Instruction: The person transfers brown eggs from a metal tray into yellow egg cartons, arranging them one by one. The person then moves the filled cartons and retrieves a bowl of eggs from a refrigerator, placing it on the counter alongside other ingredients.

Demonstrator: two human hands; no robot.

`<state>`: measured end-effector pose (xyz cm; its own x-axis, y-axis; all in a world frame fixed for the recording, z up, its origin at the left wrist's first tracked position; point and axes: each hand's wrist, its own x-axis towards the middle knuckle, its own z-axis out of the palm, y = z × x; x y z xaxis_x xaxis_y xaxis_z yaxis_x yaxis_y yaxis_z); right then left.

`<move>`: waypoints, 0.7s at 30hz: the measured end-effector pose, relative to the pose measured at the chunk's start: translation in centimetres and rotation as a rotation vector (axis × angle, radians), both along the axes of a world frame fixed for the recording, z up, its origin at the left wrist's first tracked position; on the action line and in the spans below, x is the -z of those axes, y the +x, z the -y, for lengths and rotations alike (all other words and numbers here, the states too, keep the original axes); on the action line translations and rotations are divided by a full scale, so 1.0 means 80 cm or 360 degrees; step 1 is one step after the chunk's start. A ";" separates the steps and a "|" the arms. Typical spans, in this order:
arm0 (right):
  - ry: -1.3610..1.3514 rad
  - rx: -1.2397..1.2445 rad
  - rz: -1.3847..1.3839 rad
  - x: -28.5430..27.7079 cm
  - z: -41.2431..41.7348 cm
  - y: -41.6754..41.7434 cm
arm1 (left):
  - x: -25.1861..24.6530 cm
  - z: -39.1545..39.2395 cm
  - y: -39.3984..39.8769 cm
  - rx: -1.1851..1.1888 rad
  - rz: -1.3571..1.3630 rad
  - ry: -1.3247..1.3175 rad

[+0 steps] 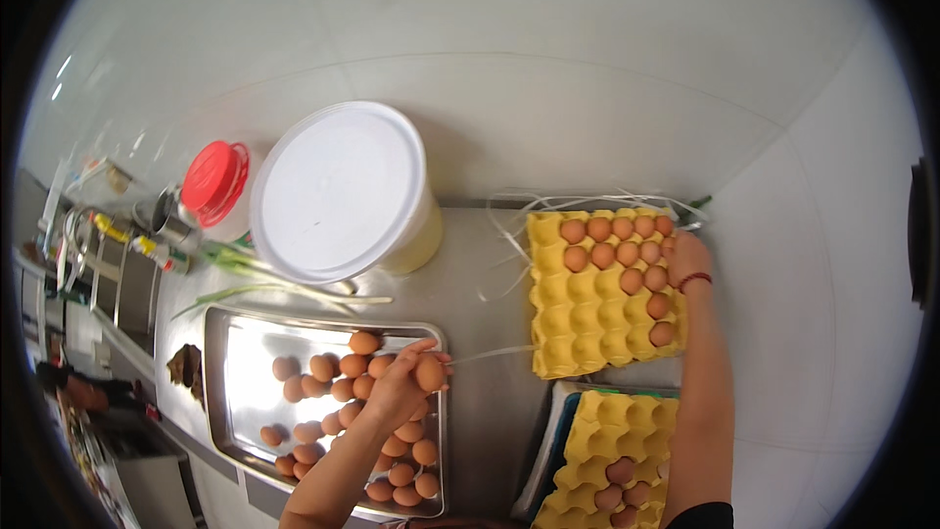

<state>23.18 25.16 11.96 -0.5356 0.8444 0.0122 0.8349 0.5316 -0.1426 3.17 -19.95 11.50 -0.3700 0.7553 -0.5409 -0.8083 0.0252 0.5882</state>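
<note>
My left hand (393, 391) is curled around a brown egg (429, 373) above the right rim of a steel tray (242, 411). Many loose brown eggs lie in that tray, some hidden under my forearm. On the right, my right hand (692, 257) reaches the far right edge of a yellow egg carton (562, 338). Its fingers close on a brown egg (667, 245) at the end of a row, partly covered by the hand. Several eggs stand in the carton's far and right-hand cups; the near left cups hold none.
A second yellow egg carton (587, 448) with several eggs lies nearer me. Behind the steel tray stand a large white-lidded tub (341, 191) and a red-lidded jar (213, 180), beside green onions (294, 286). Clear plastic strapping (507, 224) trails around the far carton. Another person (84, 389) is far left.
</note>
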 end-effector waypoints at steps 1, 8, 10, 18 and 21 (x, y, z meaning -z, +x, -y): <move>-0.0032 0.0010 0.0008 0.000 -0.006 0.005 | 0.006 0.006 0.001 0.0031 -0.0042 0.0014; -0.1011 0.0392 -0.1667 0.010 -0.053 0.083 | -0.003 0.069 0.029 -0.0020 -0.0088 0.0169; -0.1351 0.0154 -0.1984 -0.032 -0.019 0.076 | 0.009 0.102 0.031 -0.0049 0.0039 0.0178; -0.1953 -0.0597 -0.1751 -0.145 0.169 -0.024 | -0.018 0.177 0.032 0.0044 -0.0848 -0.0477; -0.1810 -0.1016 -0.1037 -0.148 0.279 -0.084 | -0.011 0.231 0.012 0.0085 -0.1459 -0.0791</move>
